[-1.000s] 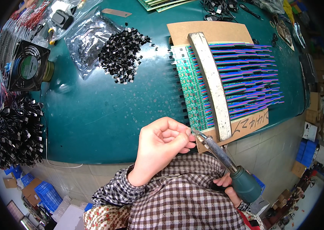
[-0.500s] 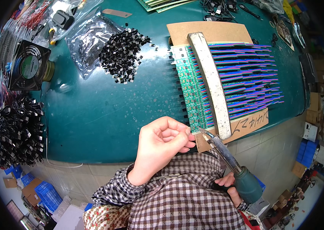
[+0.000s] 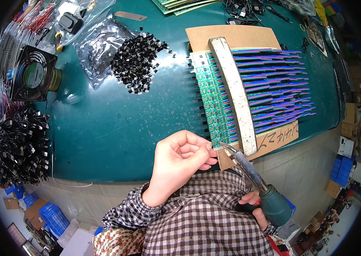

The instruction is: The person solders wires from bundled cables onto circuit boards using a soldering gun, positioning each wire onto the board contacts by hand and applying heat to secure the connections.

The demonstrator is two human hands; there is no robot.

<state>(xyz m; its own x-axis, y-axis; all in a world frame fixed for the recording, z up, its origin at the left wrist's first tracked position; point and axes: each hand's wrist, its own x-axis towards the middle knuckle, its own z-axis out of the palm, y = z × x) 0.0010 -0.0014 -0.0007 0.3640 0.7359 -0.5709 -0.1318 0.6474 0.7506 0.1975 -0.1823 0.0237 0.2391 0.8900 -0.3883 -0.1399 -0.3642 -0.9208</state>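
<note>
The person wore a shirt in a small brown-and-white check, long-sleeved, its cuff closing round the wrist of the left hand. Both hands were bare, without gloves or rings. Of the right hand only a few fingers showed past the checked cloth.

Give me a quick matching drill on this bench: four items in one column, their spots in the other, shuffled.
Things:
1. soldering iron
2. fan
3. loose black parts pile
4. white bar

Places:
A. far left of the green table
B. across the row of green boards
C. in the right hand
D. beside a clear bag

Pairs: 1-C, 2-A, 3-D, 4-B
</note>
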